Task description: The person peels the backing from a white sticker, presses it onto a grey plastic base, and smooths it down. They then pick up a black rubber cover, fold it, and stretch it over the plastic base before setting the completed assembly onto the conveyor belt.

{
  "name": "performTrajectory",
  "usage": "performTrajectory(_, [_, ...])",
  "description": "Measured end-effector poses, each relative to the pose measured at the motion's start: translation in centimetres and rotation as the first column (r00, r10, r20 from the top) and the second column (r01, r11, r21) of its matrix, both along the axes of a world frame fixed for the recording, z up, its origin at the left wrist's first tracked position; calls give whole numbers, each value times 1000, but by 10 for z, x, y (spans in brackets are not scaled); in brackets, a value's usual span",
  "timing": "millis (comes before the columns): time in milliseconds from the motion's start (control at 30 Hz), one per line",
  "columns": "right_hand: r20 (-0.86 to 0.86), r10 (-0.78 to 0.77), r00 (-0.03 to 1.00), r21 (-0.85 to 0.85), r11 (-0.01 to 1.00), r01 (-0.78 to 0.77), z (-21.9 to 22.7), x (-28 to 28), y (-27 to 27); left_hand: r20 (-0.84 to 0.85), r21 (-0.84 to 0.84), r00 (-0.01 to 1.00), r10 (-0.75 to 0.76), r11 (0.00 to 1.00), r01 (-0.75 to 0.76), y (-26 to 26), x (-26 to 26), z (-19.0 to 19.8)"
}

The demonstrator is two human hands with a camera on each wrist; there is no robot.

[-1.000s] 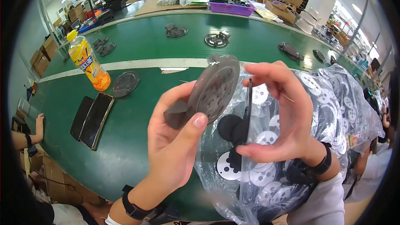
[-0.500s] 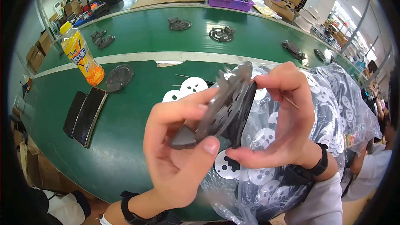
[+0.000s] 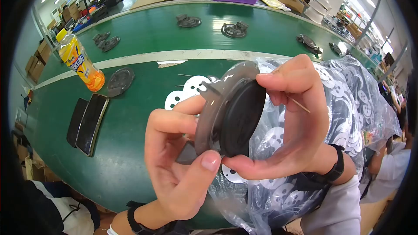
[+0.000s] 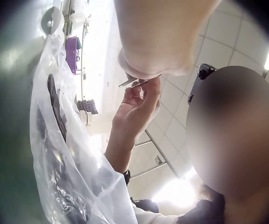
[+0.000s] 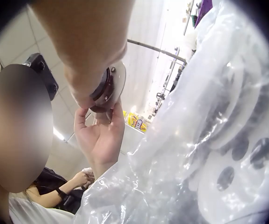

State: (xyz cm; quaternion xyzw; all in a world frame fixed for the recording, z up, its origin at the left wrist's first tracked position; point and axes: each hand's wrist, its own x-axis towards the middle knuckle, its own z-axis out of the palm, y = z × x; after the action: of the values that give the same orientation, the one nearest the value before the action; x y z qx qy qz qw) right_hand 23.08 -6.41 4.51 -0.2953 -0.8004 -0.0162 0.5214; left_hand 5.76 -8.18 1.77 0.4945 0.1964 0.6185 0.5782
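Note:
My left hand grips a translucent grey round plastic cover by its edge, thumb at the lower rim. A flat tab juts from its upper left side. Between its thumb and fingers my right hand holds a black disc by the rim, tilted against the open face of the cover. A thin wooden stick pokes out from the right fingers. In the right wrist view the cover shows beyond the wrist. Right below the hands lies a clear plastic bag of white perforated discs.
Loose white discs lie behind the left hand. On the green table are two phones, another grey cover and an orange drink bottle. Several round parts sit on the green surface beyond the pale strip.
The cover and the black disc have come together from apart. Both have turned so that the disc's flat face shows more. The right hand still keeps the stick.

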Motion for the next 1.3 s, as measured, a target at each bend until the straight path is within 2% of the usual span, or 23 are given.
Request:
performTrajectory(133, [0, 4, 1000, 17, 1000, -4, -3, 0, 1, 68, -115, 998, 4, 993, 3, -3, 4, 7])
performTrajectory(467, [9, 50, 999, -17, 999, -50, -3, -1, -1, 114, -105, 994, -6, 994, 18, -5, 5, 8])
performTrajectory(533, [-321, 191, 928, -307, 905, -293, -4, -5, -3, 76, -108, 996, 45, 993, -36, -3, 4, 8])
performTrajectory(567, [-323, 193, 927, -306, 905, -295, -3, -4, -2, 74, -107, 996, 47, 994, -39, -3, 2, 9])
performTrajectory(633, [-300, 219, 929, -406, 851, -332, -3, 0, 0, -134, -53, 988, 75, 995, -82, -3, 0, 11])
performTrajectory(733, [-340, 287, 896, -408, 813, -416, -8, 1, 4, -122, -1, 988, 99, 995, -100, -2, 1, 10])
performTrajectory(867, [-304, 319, 898, -477, 765, -433, -6, 2, 5, -72, -10, 992, 108, 994, -109, -2, 3, 10])
performTrajectory(933, [-469, 305, 829, -501, 681, -534, -9, -2, 2, -34, 50, 988, 151, 987, -150, 0, 6, 9])
performTrajectory(1067, [-524, 250, 814, -455, 726, -516, -12, -6, -1, -39, 81, 987, 153, 985, -150, 1, 5, 7])
performTrajectory(1133, [-484, 217, 848, -463, 758, -459, -10, -5, -2, -73, 175, 984, 160, 974, -146, 3, 5, 5])
performTrajectory(1300, [-432, 194, 881, -484, 774, -408, -8, -4, -3, -99, 193, 982, 161, 971, -140, 4, 3, 6])
